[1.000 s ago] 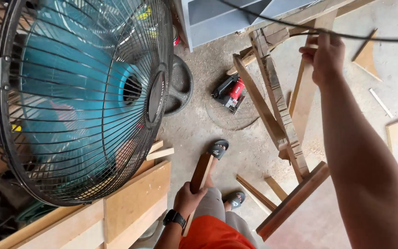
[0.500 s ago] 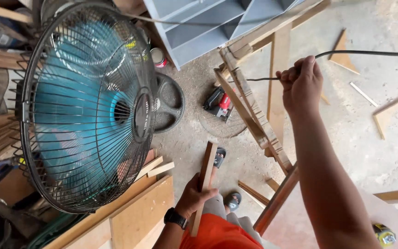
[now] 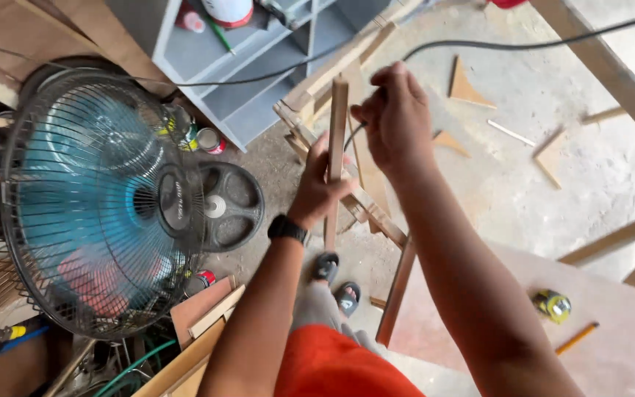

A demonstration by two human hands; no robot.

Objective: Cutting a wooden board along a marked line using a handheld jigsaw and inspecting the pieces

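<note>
1 slim brown wooden strip (image 3: 337,140) stands upright, apparently unpainted.

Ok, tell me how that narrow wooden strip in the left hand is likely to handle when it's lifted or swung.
The narrow wooden strip probably stays stiff: it stands straight and upright with no visible bend. It seems light for its length, since the left hand carries it alone, gripped low. Its bare wood likely isn't slippery. The right hand grips the thin black cable close by, which could snag it.
</note>
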